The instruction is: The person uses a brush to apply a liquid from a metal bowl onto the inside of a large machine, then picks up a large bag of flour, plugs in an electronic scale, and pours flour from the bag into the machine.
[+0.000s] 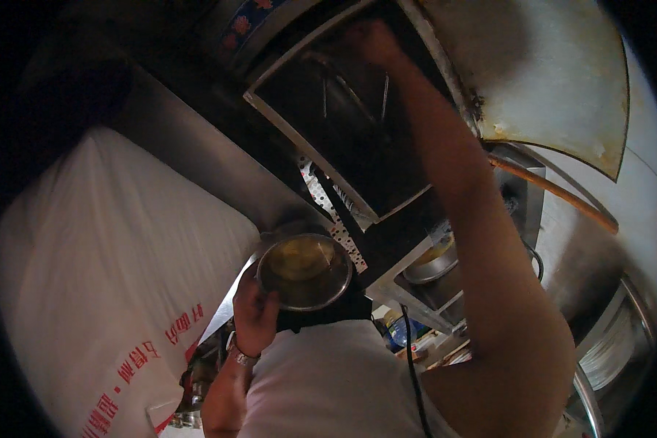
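My left hand (254, 312) grips the rim and side of a round metal bowl (306, 298) in front of my body. Some yellowish, cloudy contents (298, 260) show inside it, too dim to identify. My right arm stretches far forward over a dark rectangular recess (361, 159) with a worn metal frame. Above the far part of this recess is my right hand (376, 44), blurred and in shadow. Whether its fingers hold anything is hidden. Thin, shiny streaks (356, 96) show in the dark area below the hand.
A large white sack (120, 246) with red writing bulges at the left. A stained metal panel (558, 76) stands open at upper right, near a brown wooden handle (558, 189). Under my right arm sits a metal pan (432, 268). A black cable (409, 356) hangs beside my shirt.
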Available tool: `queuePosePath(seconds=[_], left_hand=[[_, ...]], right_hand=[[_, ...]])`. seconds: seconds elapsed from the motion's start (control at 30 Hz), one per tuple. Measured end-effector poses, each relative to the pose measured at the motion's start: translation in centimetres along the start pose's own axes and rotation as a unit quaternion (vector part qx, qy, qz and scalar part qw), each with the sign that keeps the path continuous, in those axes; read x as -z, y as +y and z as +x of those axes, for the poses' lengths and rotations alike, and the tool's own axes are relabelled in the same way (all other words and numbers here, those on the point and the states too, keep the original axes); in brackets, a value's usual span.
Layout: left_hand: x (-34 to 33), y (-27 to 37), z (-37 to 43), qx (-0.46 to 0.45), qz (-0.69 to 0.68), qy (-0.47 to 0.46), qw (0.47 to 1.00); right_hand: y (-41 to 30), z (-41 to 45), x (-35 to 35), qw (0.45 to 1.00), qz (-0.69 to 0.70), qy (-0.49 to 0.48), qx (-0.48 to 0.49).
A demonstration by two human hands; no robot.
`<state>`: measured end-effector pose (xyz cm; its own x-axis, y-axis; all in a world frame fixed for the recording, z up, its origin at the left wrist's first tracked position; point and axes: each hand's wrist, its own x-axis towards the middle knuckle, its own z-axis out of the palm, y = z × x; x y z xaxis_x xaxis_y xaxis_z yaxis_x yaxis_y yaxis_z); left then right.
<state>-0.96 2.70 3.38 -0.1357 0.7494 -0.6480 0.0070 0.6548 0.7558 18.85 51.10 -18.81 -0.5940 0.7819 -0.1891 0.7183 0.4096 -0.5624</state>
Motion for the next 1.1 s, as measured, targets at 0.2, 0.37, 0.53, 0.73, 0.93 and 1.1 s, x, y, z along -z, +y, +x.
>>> queuePosePath(seconds=[0.2,0.37,0.53,0.73,0.93,1.1], left_hand=[[0.1,-0.3,0.5,-0.057,0.017,0.007,0.998],[0.4,1.6,1.0,0.013,-0.005,-0.016,1.0],[0.4,0.0,1.3,-0.096,0.054,-0.015,0.994],[0.7,0.1,-0.8,-0.079,0.031,0.012,0.996],[1.2,-0.5,-2.3,-0.069,-0.004,-0.007,0.998],[2.1,-0.1,-3.6,-0.074,0.006,-0.007,0.997]], right_hand=[[0.9,-1.3,-1.0,0.999,-0.036,0.031,0.002],[5.9,0.9,-5.1,0.968,-0.245,-0.051,0.032],[9.5,-0.3,-1.7,0.932,-0.286,0.067,0.212],[-3.8,-13.2,6.6,0.954,-0.253,-0.12,-0.106],[-0.3,-22.4,2.4,0.913,-0.297,-0.253,-0.117],[-4.1,-16.4,3.0,0.899,-0.36,-0.25,-0.023]])
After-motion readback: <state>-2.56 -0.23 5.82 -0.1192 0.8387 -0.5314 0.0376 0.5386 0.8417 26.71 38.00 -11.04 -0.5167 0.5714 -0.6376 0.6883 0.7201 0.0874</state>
